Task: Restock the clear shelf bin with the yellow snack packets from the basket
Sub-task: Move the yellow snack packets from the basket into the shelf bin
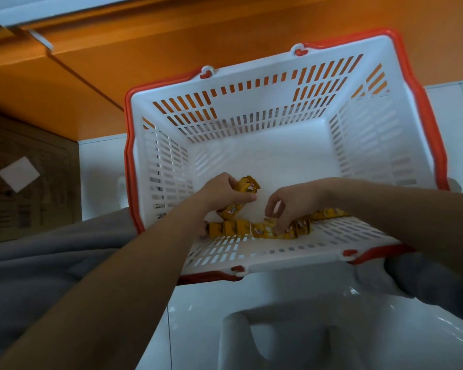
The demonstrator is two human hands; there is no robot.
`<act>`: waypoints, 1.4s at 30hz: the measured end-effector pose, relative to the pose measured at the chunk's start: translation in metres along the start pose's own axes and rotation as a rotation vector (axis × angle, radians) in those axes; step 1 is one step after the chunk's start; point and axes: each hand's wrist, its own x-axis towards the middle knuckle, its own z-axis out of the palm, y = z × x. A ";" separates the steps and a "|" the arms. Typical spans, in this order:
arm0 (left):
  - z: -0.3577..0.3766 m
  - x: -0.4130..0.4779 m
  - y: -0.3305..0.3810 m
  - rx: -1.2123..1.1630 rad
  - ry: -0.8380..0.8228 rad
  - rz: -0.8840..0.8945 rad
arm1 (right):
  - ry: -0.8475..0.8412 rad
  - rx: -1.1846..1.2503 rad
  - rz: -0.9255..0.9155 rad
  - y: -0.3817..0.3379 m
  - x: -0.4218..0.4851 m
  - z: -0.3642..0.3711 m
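- Left hand (222,193) clenched round yellow packets (247,184), inside basket (251,265).
- Right hand (292,202) pinching another off bottom row (254,229).
- Overfull fist (risky): pkts could slip mid-lift.
- Bin out of view.

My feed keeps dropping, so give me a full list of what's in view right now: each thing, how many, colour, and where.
white slotted plastic basket with red rim: one, centre of view, on the pale floor
yellow snack packets: a joined strip, exact count unclear, along the basket's near wall
brown cardboard box with white label: one, far left
orange panel: one, behind the basket
white glossy tiled floor: under the basket
grey fabric: lower left, more at right edge
left hand: grip closed on part of the packet strip
right hand: fingers pinching the packet strip near its middle
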 end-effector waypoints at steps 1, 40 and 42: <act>-0.002 -0.003 0.002 -0.011 0.010 0.009 | -0.009 -0.002 0.020 -0.001 -0.003 -0.001; -0.159 -0.260 0.243 -1.006 0.395 0.608 | 0.801 1.181 -0.920 -0.187 -0.297 -0.062; -0.161 -0.260 0.242 -0.976 0.390 0.616 | 0.801 1.197 -0.883 -0.185 -0.296 -0.065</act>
